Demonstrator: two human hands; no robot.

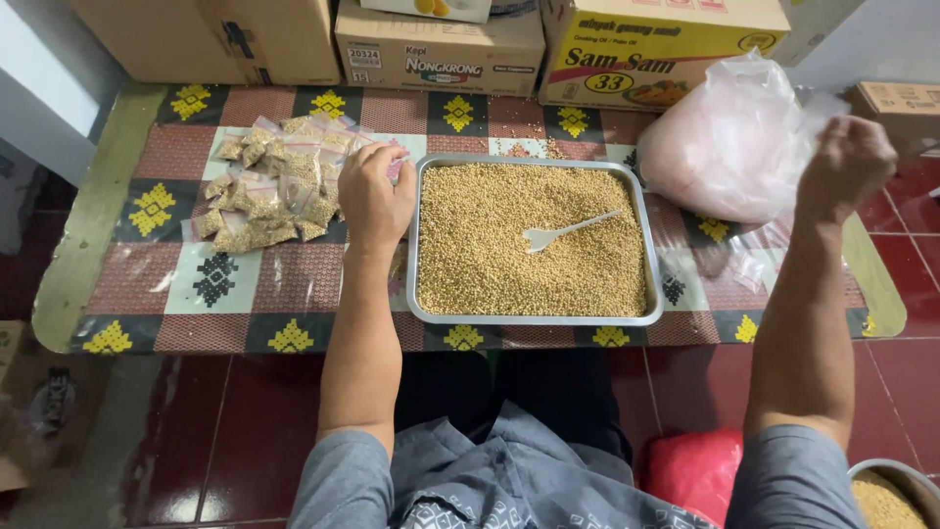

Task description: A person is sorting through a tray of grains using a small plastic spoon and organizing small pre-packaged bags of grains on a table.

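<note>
— Low over a dark red tiled floor (225,431) sits the table with its patterned red, black and yellow cloth (294,284). What's on it in front of you?

— Your rectangular metal tray (534,318), filled with small tan grains, with a white plastic fork (568,233) lying on the grain near the middle.

— And your left hand (375,196)?

— It rests knuckles up just left of the tray's top corner, fingers curled down. Something small and clear shows under them, though I can't tell if you're gripping it. Just beside that hand lies the heap of small clear plastic packets filled with the same grain (274,186).

— Your right hand (847,162)?

— Raised off to the right, closed in a loose fist, pinching the edge of the big translucent pinkish plastic bag (729,147) that bulges on the table's right end.

— Behind all that?

— Brown and yellow cardboard boxes (441,44) stand along the table's far edge. A red plastic bag (690,470) lies on the floor by your right knee.
</note>
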